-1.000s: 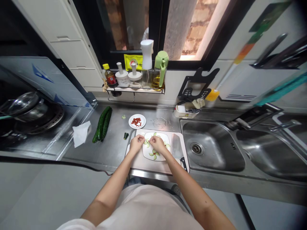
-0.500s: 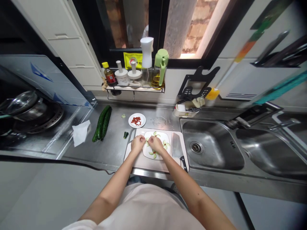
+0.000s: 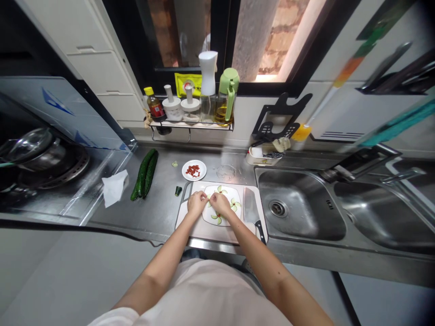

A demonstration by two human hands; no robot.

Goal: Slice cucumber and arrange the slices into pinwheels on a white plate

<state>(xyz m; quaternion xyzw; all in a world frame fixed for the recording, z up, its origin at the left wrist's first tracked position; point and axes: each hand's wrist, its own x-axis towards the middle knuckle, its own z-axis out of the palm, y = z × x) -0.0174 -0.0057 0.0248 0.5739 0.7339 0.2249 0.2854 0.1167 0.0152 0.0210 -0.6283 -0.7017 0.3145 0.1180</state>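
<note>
A white square plate [image 3: 227, 213] carries several pinwheels of thin cucumber slices [image 3: 234, 205] with red centres. Over its left part my left hand [image 3: 196, 203] and my right hand [image 3: 220, 203] come close together, fingertips pinched on pale green cucumber slices [image 3: 208, 198]; the fingers partly hide them. Beneath the plate lies a light cutting board [image 3: 210, 233]. On the board's right side rests a cleaver [image 3: 250, 204] with a black handle. Behind the board a small round white plate [image 3: 194, 177] holds red bits, likely goji berries [image 3: 193, 170].
Two whole cucumbers [image 3: 145, 174] and a cucumber end [image 3: 178, 191] lie left of the board, near a white tissue [image 3: 114, 188]. Right of it is a double sink [image 3: 302, 206]. A seasoning shelf [image 3: 193, 127] hangs behind; a stove with a pot [image 3: 44, 151] stands far left.
Both hands stay over the left part of the plate with only slight finger movement. Nothing else has visibly moved.
</note>
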